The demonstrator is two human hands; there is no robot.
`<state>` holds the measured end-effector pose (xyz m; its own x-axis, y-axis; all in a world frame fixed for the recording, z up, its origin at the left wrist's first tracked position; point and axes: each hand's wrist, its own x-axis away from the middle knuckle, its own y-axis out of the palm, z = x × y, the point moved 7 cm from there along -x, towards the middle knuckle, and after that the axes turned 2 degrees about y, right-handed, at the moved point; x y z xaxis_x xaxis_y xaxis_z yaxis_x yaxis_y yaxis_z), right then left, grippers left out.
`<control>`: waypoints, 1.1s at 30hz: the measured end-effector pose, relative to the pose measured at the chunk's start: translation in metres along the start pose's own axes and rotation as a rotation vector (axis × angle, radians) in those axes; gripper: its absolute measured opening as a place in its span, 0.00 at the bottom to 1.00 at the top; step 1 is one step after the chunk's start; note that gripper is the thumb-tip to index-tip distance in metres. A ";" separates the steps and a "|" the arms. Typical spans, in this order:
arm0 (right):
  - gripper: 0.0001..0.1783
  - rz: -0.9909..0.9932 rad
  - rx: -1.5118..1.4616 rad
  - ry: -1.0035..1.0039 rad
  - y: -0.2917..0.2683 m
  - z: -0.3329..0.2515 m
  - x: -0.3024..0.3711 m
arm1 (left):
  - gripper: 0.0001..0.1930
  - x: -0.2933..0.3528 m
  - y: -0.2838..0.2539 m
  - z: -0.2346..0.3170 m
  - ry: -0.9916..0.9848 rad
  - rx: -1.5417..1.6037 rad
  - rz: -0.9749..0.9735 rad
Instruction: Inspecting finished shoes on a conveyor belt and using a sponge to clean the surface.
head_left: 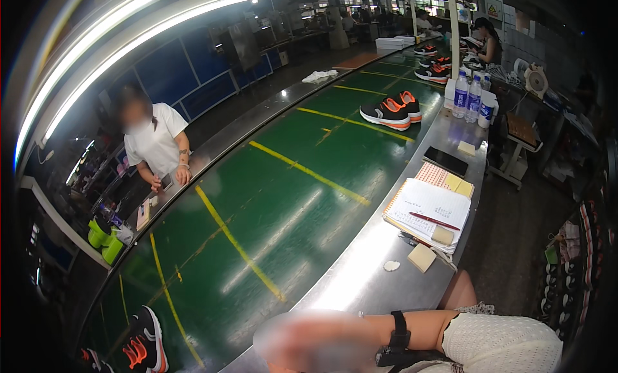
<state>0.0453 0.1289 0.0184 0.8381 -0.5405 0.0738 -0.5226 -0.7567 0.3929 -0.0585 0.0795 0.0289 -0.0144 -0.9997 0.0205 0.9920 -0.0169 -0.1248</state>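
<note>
My right forearm comes in from the lower right in a white knitted sleeve, with a black strap round the wrist. A pale blur covers my right hand (315, 341) at the metal edge of the green conveyor belt (270, 205), so its fingers and anything in them cannot be made out. My left hand is not in view. Nearest to the right hand on the metal ledge are a small white scrap (391, 265) and a cream sponge-like block (421, 258). A black shoe with orange laces (147, 341) lies on the belt at the lower left, beside another partly cut-off shoe.
An open notebook (428, 209) with a red pen (434, 220), a dark phone (445, 158) and water bottles (473, 96) line the ledge. Black-and-orange shoes (389, 111) stand farther along the belt. Across it, a person in a white shirt (158, 141) stands by green containers (106, 241).
</note>
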 end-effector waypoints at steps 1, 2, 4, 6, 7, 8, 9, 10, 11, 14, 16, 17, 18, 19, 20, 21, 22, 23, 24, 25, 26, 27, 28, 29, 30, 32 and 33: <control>0.19 -0.005 -0.019 0.005 0.000 0.001 0.000 | 0.08 0.000 0.000 -0.001 0.000 0.000 0.002; 0.19 -0.007 -0.019 0.006 0.000 0.001 0.000 | 0.08 -0.001 0.000 -0.001 0.004 0.003 0.007; 0.20 -0.009 -0.048 0.009 0.000 0.003 0.000 | 0.08 0.000 0.000 0.000 0.006 0.007 0.014; 0.20 -0.005 -0.049 0.014 0.000 0.004 0.002 | 0.08 -0.001 0.000 0.003 -0.010 -0.081 0.023; 0.21 -0.003 -0.050 0.016 0.000 0.004 0.001 | 0.08 -0.001 -0.001 0.002 -0.011 -0.082 0.028; 0.21 -0.008 -0.050 0.017 0.000 0.004 0.000 | 0.08 -0.001 -0.001 -0.001 -0.011 -0.038 0.032; 0.21 -0.015 -0.052 0.019 0.000 0.004 0.000 | 0.08 -0.001 -0.001 -0.002 -0.010 0.006 0.036; 0.21 -0.019 -0.055 0.021 0.001 0.005 -0.001 | 0.08 -0.001 -0.001 -0.001 -0.011 0.006 0.037; 0.21 -0.021 -0.055 0.022 0.001 0.005 -0.001 | 0.07 -0.001 -0.001 0.001 -0.009 0.014 0.043; 0.22 -0.006 -0.052 0.030 0.001 0.003 0.000 | 0.07 -0.001 -0.002 0.001 -0.012 0.033 0.051; 0.21 0.033 -0.050 0.005 0.002 0.000 0.001 | 0.07 -0.001 -0.003 -0.001 -0.017 0.042 0.059; 0.21 0.028 -0.051 0.007 0.002 0.002 0.000 | 0.07 0.000 -0.003 -0.003 -0.033 0.096 0.064; 0.21 0.025 -0.051 0.002 0.002 0.003 0.000 | 0.07 0.000 -0.003 -0.005 -0.047 0.151 0.070; 0.21 0.024 -0.051 -0.004 0.002 0.004 -0.001 | 0.07 0.000 -0.004 -0.006 -0.048 0.151 0.075; 0.21 0.019 -0.051 -0.002 0.002 0.004 -0.001 | 0.06 -0.001 -0.004 -0.007 -0.054 0.140 0.070; 0.21 0.019 -0.038 0.008 0.002 0.004 -0.001 | 0.06 -0.001 -0.004 -0.008 -0.060 0.129 0.065; 0.21 0.021 -0.025 0.017 0.002 0.004 0.000 | 0.06 -0.001 -0.004 -0.007 -0.060 0.130 0.066; 0.21 0.021 -0.024 0.018 0.002 0.005 0.000 | 0.06 -0.001 -0.004 -0.005 -0.043 0.083 0.070; 0.21 0.019 -0.023 0.021 0.001 0.006 -0.001 | 0.06 -0.002 -0.004 -0.003 -0.026 0.036 0.075; 0.22 0.017 -0.022 0.024 0.001 0.007 -0.001 | 0.06 -0.001 -0.003 -0.004 -0.026 0.036 0.076; 0.22 0.015 -0.022 0.024 0.001 0.008 -0.001 | 0.06 -0.001 -0.004 -0.009 -0.052 0.081 0.087; 0.22 0.010 -0.022 0.018 0.001 0.009 -0.001 | 0.06 -0.001 -0.004 -0.012 -0.078 0.126 0.098; 0.21 0.006 -0.023 0.013 0.001 0.009 -0.002 | 0.06 -0.001 -0.004 -0.014 -0.078 0.126 0.098; 0.21 0.006 -0.023 0.013 0.001 0.009 -0.001 | 0.06 -0.001 -0.005 -0.014 -0.071 0.104 0.094; 0.22 0.006 -0.027 0.012 0.002 0.008 -0.001 | 0.06 -0.001 -0.005 -0.014 -0.064 0.082 0.089; 0.22 0.007 -0.031 0.012 0.002 0.006 0.000 | 0.06 -0.001 -0.005 -0.013 -0.065 0.055 0.092; 0.22 0.006 -0.030 0.013 0.002 0.005 0.000 | 0.06 -0.001 -0.005 -0.013 -0.065 0.027 0.095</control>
<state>0.0439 0.1254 0.0142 0.8369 -0.5402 0.0880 -0.5229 -0.7417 0.4201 -0.0651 0.0808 0.0163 0.0873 -0.9934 0.0746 0.9916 0.0794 -0.1022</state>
